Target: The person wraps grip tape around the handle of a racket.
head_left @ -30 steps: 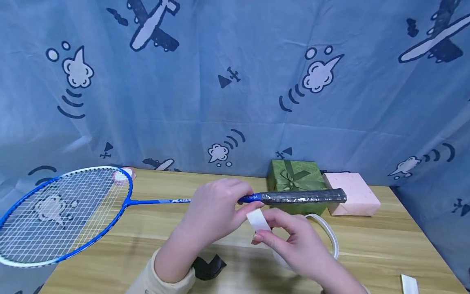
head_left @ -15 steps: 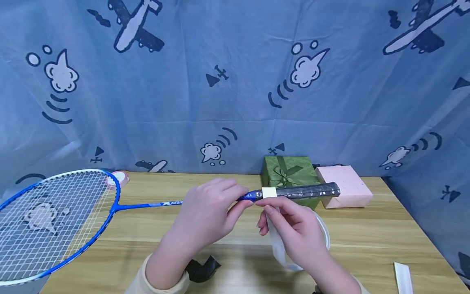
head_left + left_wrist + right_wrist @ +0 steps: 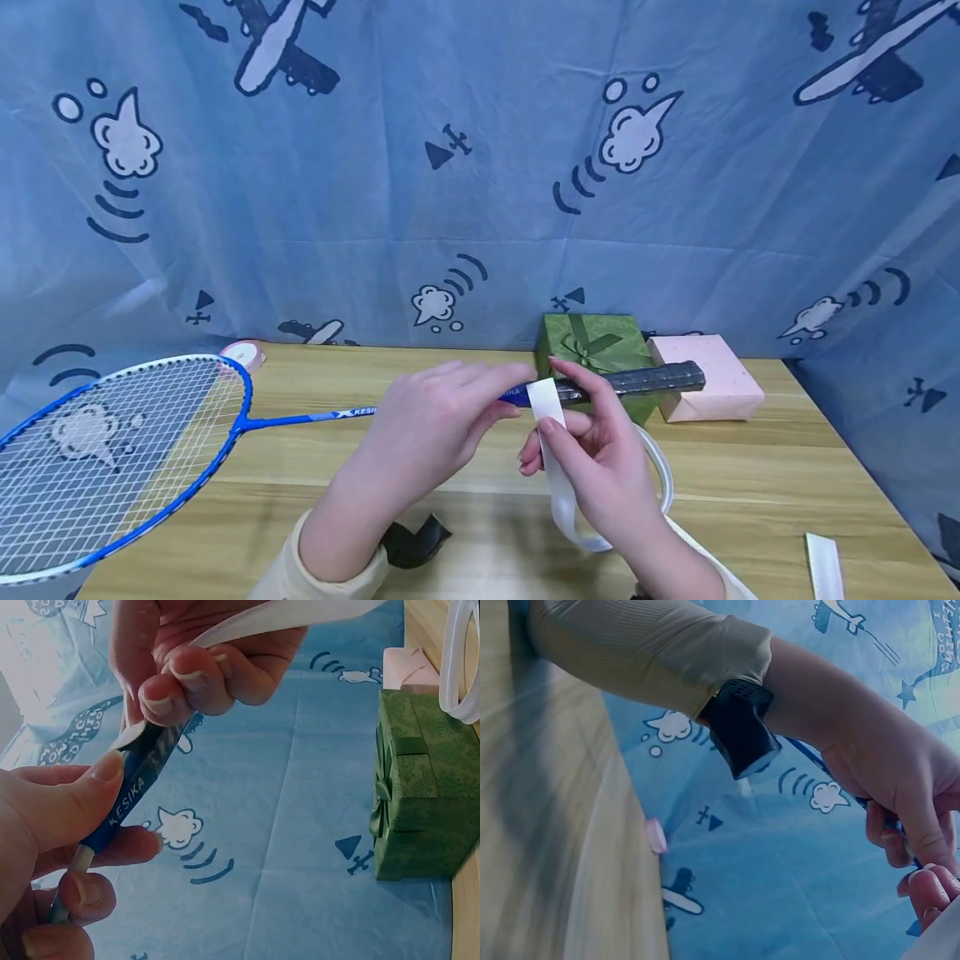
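Above the table (image 3: pixel 787 467), left hand (image 3: pixel 431 425) grips racket (image 3: pixel 300 414), right hand (image 3: pixel 600 454) pinches white tape (image 3: pixel 546 400), handle part-hidden.

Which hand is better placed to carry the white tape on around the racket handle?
Probably the right hand: it already pinches the white tape where it meets the racket handle. The left hand grips the blue shaft beside it, steadying the racket.

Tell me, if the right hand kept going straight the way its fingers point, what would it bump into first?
Probably the green gift box just behind the racket handle that the right hand holds with the white tape; depth is hard to judge.
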Motion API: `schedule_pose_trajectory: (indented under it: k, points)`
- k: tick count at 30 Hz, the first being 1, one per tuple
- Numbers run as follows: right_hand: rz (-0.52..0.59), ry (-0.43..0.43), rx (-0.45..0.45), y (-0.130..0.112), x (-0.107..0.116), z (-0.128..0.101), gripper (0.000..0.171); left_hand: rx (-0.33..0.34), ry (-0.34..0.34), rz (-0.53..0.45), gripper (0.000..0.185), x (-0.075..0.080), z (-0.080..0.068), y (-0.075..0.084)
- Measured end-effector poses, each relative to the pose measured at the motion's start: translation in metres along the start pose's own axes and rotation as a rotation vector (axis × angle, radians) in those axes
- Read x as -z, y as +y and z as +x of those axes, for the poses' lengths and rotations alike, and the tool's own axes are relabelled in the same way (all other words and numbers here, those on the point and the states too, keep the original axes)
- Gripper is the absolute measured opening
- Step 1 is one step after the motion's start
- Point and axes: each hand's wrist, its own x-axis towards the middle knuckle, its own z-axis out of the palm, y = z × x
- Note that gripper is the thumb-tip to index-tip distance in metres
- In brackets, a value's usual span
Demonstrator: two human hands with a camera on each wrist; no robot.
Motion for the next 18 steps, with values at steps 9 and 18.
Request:
schedule_pose_trajectory:
  k: [9, 18]
  points:
    - [0.015, 0.053, 0.17, 0.01, -0.006, -0.002, 0.049, -0.013, -0.001, 0.002, 0.025, 0.0, -0.001, -0.001]
    - [-0.038, 0.061, 0.064, 0.007, -0.007, -0.004, 0.037, 0.011, -0.018, 0.01, 0.02, 0.001, 0.0, -0.003]
